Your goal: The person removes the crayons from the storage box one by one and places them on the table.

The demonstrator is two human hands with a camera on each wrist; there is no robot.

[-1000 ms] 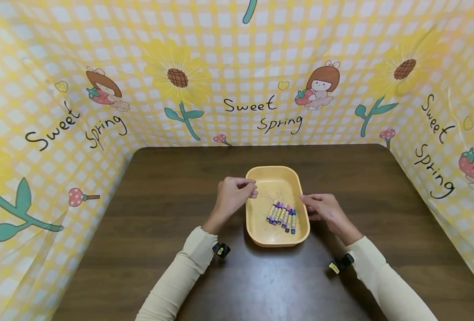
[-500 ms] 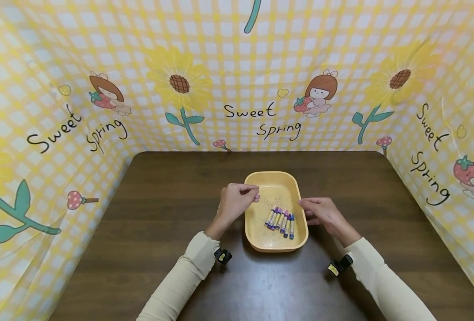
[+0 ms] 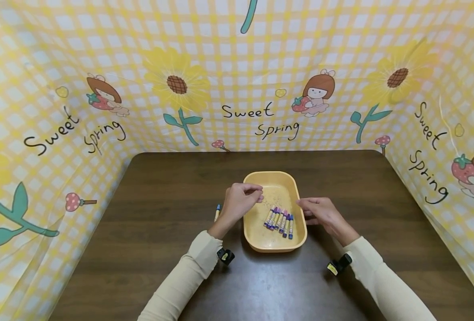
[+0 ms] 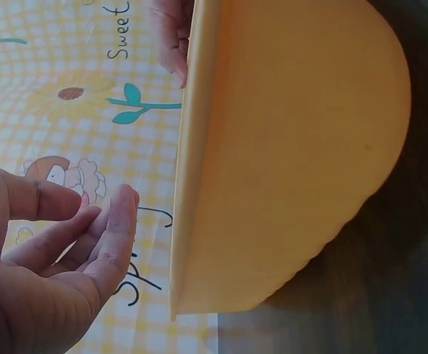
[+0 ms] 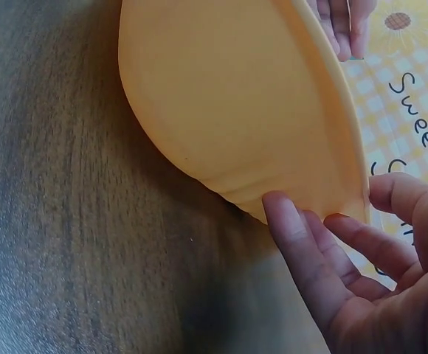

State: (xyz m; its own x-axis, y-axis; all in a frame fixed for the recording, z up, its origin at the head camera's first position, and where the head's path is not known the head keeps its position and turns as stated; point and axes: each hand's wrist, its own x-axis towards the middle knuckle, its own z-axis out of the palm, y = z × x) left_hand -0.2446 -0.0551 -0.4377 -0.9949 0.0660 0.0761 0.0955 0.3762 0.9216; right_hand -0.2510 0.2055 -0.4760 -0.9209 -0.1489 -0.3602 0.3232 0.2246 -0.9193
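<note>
- Yellow gingham cloth with sunflowers walls in a dark wood-grain table [image 3: 160, 214].
- Smooth yellow plastic tray [image 3: 274, 243], rounded rectangle, lies between both hands.
- Left hand [image 3: 240, 203]: fingers loosely curled over the tray's left rim, grip holding nothing.
- Right hand [image 3: 321, 213]: grip relaxed, fingertips at the right rim.
- Slim crayons [image 3: 279, 218] lie in a row inside, between the hands.
- One crayon [image 3: 217, 211] lies on the table, left of the left wrist.

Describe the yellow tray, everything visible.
The yellow tray is a shallow rounded-rectangle dish, matte and plastic-looking, with a raised rim. It sits flat on the dark wood table, long side running away from the person. Inside, a row of crayons lies side by side toward its right. The left hand hovers at its left rim; the right hand has fingertips at its right wall.
</note>
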